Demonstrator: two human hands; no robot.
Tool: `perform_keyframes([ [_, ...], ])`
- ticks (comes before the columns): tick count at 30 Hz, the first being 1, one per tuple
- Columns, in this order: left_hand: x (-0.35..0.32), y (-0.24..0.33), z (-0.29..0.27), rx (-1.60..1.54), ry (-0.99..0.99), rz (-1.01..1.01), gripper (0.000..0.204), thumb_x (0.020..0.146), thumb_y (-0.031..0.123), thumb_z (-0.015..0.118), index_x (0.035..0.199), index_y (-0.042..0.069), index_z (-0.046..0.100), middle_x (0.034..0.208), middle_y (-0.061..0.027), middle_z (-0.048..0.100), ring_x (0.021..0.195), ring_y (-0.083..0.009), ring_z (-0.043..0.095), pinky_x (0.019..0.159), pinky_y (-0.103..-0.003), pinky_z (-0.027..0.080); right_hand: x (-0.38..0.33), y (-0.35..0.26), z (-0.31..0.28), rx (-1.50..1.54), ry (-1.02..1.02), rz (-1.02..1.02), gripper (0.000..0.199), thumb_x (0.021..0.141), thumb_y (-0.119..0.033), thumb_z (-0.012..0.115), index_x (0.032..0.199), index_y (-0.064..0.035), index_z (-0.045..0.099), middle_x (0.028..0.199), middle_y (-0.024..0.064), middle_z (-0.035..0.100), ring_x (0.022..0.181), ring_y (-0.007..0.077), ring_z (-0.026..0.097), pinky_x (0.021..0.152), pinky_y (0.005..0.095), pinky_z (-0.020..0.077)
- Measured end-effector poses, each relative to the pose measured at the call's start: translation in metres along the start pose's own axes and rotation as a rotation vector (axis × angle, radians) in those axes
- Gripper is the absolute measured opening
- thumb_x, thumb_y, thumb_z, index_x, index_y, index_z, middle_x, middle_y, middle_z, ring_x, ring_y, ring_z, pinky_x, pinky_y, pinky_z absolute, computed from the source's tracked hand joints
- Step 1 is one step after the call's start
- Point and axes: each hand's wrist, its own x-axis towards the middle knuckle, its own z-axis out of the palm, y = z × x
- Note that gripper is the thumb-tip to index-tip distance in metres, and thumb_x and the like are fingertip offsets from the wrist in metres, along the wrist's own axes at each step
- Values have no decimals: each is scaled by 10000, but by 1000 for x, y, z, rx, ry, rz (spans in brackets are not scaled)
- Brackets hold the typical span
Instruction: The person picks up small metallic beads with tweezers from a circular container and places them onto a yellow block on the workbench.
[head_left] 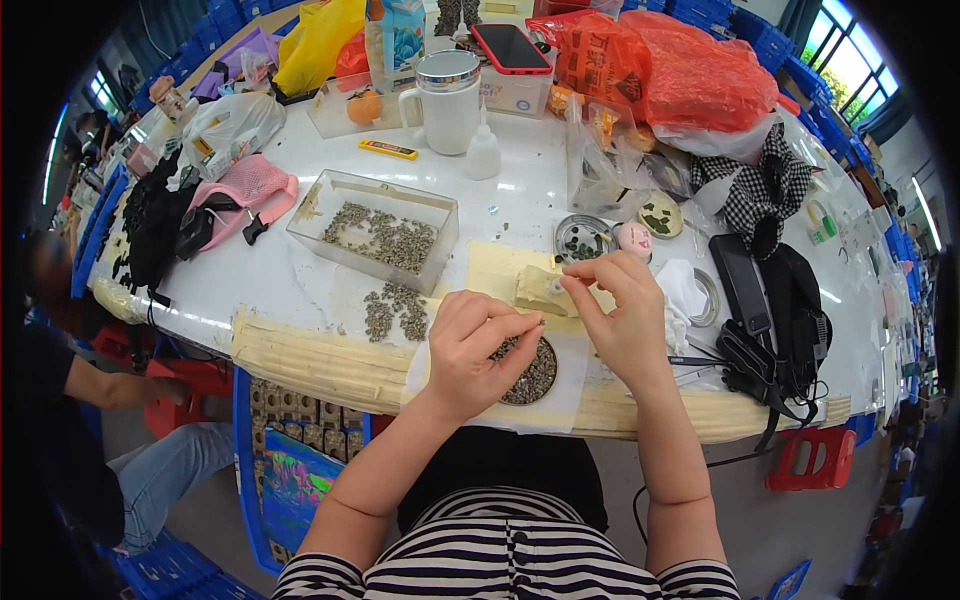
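At frame centre, my left hand (478,345) hovers over the round dish of small dark parts (535,375), grip narrowed on something too small to tell. My right hand (618,312) pinches a tiny pale piece (556,287) above the white tabletop (300,280).

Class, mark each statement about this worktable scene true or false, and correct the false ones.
1. A round dish of small grey parts lies below the hands. True.
2. The clear plastic box is empty. False: it holds small grey parts.
3. The left hand and right hand are close together above the table edge. True.
4. The white mug lies on its side. False: it stands upright.
5. A phone with a red case rests beyond the mug. True.
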Motion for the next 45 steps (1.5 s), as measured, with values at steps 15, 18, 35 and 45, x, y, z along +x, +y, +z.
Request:
perform_keyframes([
  [15,1,1,0,11,-1,12,207,710,23,832,878,98,740,782,-1,645,699,-198,580,661,-335,412,-24,-20,9,824,63,208,158,1067,-105,509,1027,45,539,886,124,699,893,171,717,815,288,582],
  [18,1,1,0,15,-5,11,210,707,26,834,879,99,738,780,1,643,701,-197,582,662,-335,414,-26,-19,10,797,59,195,162,1064,-104,515,1018,47,551,899,125,705,898,179,729,811,295,594],
  [35,1,0,0,8,-15,18,219,705,15,832,893,89,747,782,-8,639,699,-200,576,659,-332,416,-27,-17,11,746,60,182,164,1053,-107,545,1003,49,565,897,129,719,880,179,734,786,290,599],
  [45,0,0,-1,2,-26,17,236,709,-14,819,923,73,771,783,-28,643,714,-197,577,655,-318,414,-27,-17,11,744,63,180,148,1048,-93,548,1003,47,564,892,131,721,880,179,736,784,290,601],
])
